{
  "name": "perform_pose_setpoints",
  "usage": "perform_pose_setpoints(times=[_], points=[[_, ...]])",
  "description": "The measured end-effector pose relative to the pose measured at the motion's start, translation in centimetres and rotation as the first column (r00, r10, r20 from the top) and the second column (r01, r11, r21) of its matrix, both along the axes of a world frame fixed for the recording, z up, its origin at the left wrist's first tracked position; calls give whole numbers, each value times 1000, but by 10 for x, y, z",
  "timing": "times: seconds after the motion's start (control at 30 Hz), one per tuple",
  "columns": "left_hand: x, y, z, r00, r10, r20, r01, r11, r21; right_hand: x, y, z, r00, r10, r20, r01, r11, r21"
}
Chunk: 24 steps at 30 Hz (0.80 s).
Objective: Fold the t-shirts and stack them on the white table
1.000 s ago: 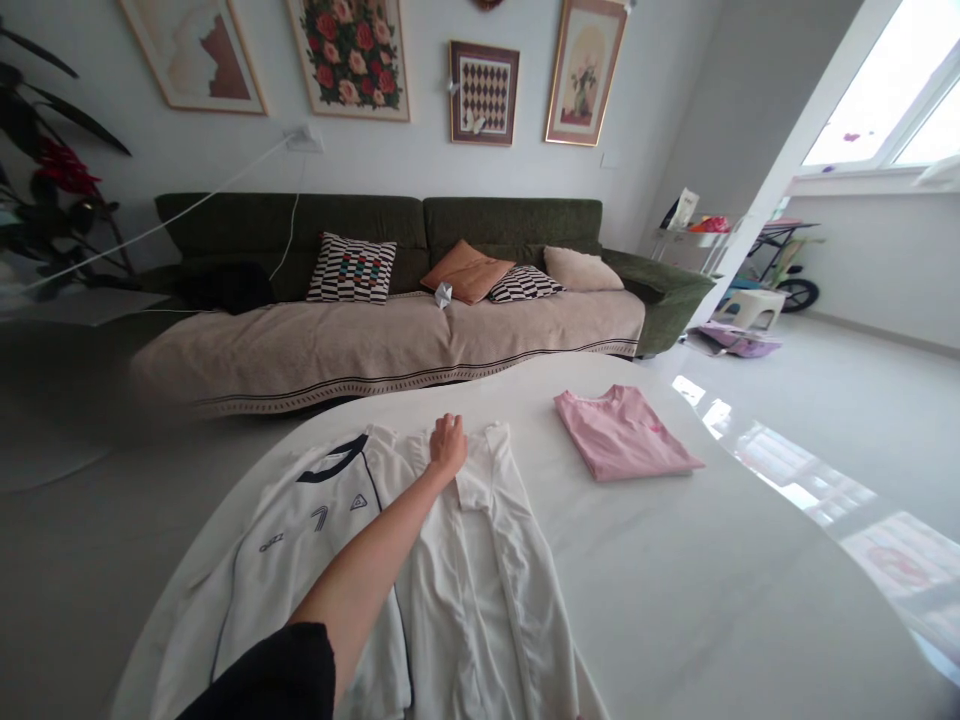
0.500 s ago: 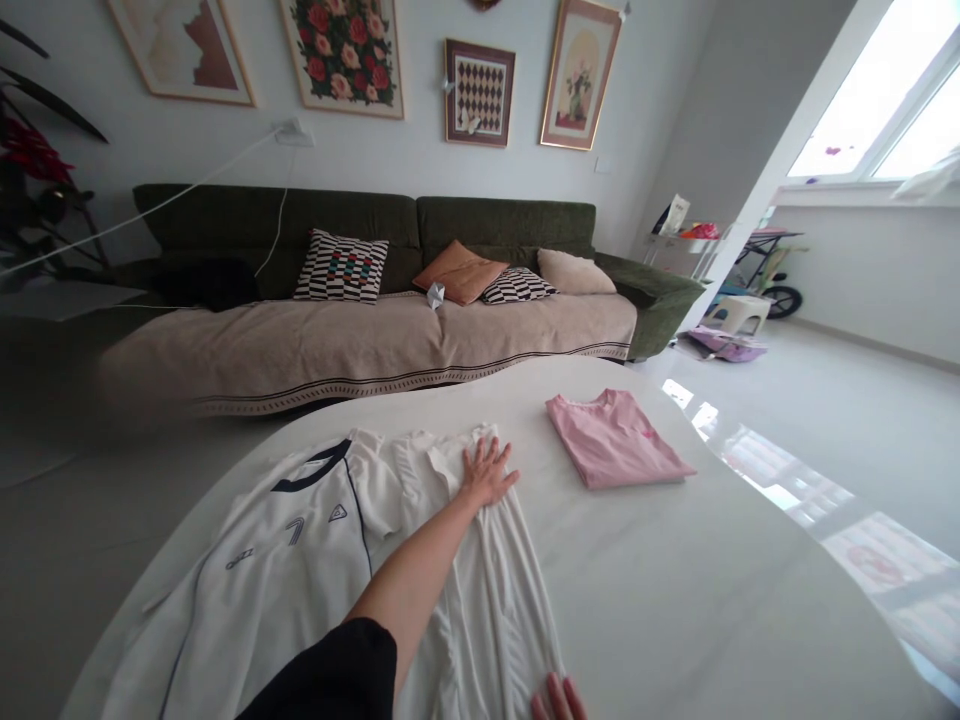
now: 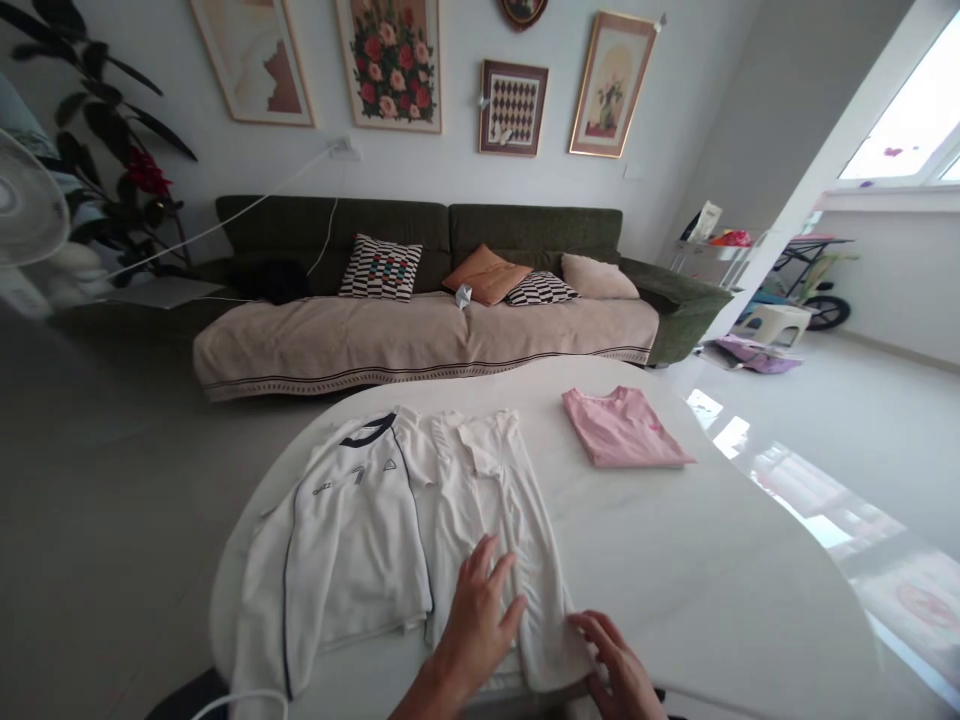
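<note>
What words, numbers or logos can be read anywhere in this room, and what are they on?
"7": on the chest of the white jersey on the table.
Small dark word beside the 7: too blurred to read.
Small triangular badge on the jersey: no letters legible.
Mark on the folded pink shirt: too small to read.
Plain white shirt under the left hand: no text.

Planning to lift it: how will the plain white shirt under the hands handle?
Probably floppy: the white shirt lies flat with soft lengthwise folds. Likely light, since the fabric looks thin. It may slide on the smooth white table.
</note>
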State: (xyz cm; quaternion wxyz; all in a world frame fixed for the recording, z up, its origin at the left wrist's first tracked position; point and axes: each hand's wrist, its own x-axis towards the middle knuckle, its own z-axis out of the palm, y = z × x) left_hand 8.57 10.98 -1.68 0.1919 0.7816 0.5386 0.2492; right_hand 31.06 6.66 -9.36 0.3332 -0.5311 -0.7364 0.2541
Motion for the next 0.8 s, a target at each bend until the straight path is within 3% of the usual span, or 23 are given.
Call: perform_pose_setpoints(times=[0.1,0.2,0.3,0.47,0.63,0.8], points=[[-33,-58,-21,997,35,-75,-40,997,-64,-10,-4,17,994,-99,-46,96,994,-56],[-56,-83,-38,990,36,-133,-49,994,-96,-26,-10,43,965,-234,-118,222,969,-108],[-65,-86,-40,989,-16,-144,5,997,-73,-36,-15,63,922,-345,-176,324,936,-135],[-68,-86,-24,972,-125,-198,122,992,-28,-32,-24,77,903,-383,-194,360,922,-145],[-73,-84,-16,958,-201,-206,208,978,15,-21,-34,78,892,-405,-201,376,912,-167],[-73,-84,-19,983,-145,-112,155,983,94,-12,-52,64,924,-366,-114,344,923,-173]])
